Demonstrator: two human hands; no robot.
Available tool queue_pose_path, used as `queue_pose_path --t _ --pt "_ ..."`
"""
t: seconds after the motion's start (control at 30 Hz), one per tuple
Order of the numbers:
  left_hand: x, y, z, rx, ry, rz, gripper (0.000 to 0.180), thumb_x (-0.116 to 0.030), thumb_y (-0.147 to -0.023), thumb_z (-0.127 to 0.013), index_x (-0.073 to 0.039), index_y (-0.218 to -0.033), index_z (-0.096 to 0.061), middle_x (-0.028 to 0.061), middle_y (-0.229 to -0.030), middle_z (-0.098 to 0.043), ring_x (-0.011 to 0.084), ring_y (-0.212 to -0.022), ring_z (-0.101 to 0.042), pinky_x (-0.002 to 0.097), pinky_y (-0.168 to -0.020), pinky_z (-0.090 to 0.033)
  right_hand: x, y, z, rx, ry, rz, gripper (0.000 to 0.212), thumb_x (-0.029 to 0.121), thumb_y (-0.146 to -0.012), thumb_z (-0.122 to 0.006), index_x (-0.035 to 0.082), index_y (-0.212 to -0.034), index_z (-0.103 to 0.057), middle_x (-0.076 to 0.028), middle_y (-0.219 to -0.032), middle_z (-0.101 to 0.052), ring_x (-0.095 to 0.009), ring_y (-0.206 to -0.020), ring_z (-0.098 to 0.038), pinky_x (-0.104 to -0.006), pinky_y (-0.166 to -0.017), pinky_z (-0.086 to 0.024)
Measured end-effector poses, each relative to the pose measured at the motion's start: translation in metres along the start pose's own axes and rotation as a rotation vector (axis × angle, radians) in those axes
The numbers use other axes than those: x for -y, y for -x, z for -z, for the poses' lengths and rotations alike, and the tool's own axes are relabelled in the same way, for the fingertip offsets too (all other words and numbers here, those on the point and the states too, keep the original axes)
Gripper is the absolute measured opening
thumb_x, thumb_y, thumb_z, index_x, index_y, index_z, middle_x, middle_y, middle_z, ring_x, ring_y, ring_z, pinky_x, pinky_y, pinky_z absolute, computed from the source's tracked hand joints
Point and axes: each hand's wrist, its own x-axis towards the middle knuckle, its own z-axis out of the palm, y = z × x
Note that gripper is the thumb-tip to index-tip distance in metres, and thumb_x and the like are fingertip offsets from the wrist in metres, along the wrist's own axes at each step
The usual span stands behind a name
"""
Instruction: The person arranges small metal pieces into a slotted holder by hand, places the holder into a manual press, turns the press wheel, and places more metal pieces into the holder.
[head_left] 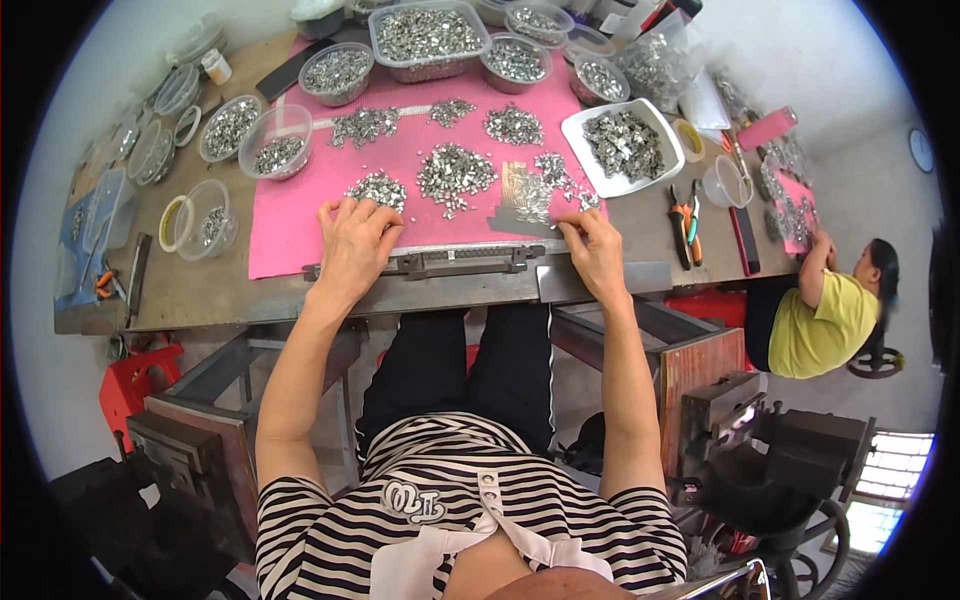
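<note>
My left hand (pixel 357 240) reaches to the near edge of a pile of small silver metal pieces (pixel 376 188), its fingers bent in and closed; what they pinch, if anything, is too small to tell. On the other side, my right hand (pixel 597 248) has thumb and fingers pressed together beside a grey flat plate (pixel 510 226) and a few scattered bits. Metal pieces lie in a close patch (pixel 534 200) there. Between my hands, a dark metal jig (pixel 440 262) runs along the table edge. A larger heap of pieces (pixel 455 178) sits on the pink mat (pixel 280 235).
A white tray of metal parts (pixel 672 160) stands at right, with pliers (pixel 686 225) nearer me. Clear tubs, one large (pixel 385 65), line the back; others, including a round tub (pixel 285 160), stand at left. A person in a yellow shirt (pixel 825 325) sits at far right.
</note>
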Motion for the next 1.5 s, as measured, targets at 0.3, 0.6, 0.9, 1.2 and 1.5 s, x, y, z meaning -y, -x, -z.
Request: queue_pose_path --t 0.3,0.6,0.9,1.2,1.5 --pt "-0.025 0.004 -0.001 -0.001 0.172 -0.056 0.005 -0.01 -0.089 -0.068 -0.01 -0.092 -0.064 0.0033 -0.089 -0.062 0.0235 -0.093 -0.06 0.0462 -0.099 -0.034 -0.001 -0.003 -0.005 0.018 0.045 0.062 0.008 0.004 -0.081 -0.074 0.002 -0.085 -0.068 -0.012 -0.081 -0.06 -0.03 -0.077 -0.061 -0.0422 -0.071 -0.048" --pt "-0.051 0.009 -0.025 -0.061 0.332 -0.137 0.01 -0.007 -0.085 -0.071 -0.007 -0.09 -0.063 0.0045 -0.087 -0.06 0.0235 -0.087 -0.059 0.0394 -0.091 -0.039 0.011 0.005 -0.006 0.025 0.064 0.078 0.009 -0.001 -0.085 -0.068 0.001 -0.091 -0.062 -0.012 -0.085 -0.06 -0.031 -0.082 -0.061 -0.0407 -0.076 -0.047" --pt "-0.054 0.004 -0.023 -0.023 0.28 -0.127 0.012 -0.009 -0.081 -0.073 -0.007 -0.09 -0.064 0.0044 -0.089 -0.06 0.024 -0.087 -0.058 0.04 -0.092 -0.039 0.047 0.016 -0.022 0.068 -0.082 0.276 0.016 -0.002 -0.081 -0.071 0.004 -0.092 -0.06 -0.01 -0.094 -0.063 -0.03 -0.089 -0.059 -0.0396 -0.079 -0.043" --pt "-0.057 0.008 -0.024 0.023 0.312 -0.007 0.011 -0.011 -0.084 -0.072 -0.007 -0.093 -0.066 0.0059 -0.089 -0.06 0.0255 -0.088 -0.055 0.0405 -0.093 -0.038 0.055 0.012 -0.023 0.142 0.102 0.426 0.018 -0.001 -0.08 -0.071 0.003 -0.094 -0.06 -0.01 -0.097 -0.06 -0.029 -0.091 -0.058 -0.0404 -0.08 -0.043" --pt "-0.059 0.01 -0.029 -0.045 0.291 -0.108 0.013 -0.008 -0.083 -0.073 -0.008 -0.092 -0.064 0.0056 -0.088 -0.057 0.0262 -0.087 -0.055 0.0442 -0.095 -0.039 0.056 0.014 -0.023 0.107 0.2 0.499 0.018 0.0 -0.082 -0.07 0.003 -0.097 -0.062 -0.01 -0.097 -0.061 -0.028 -0.09 -0.059 -0.0406 -0.082 -0.045"
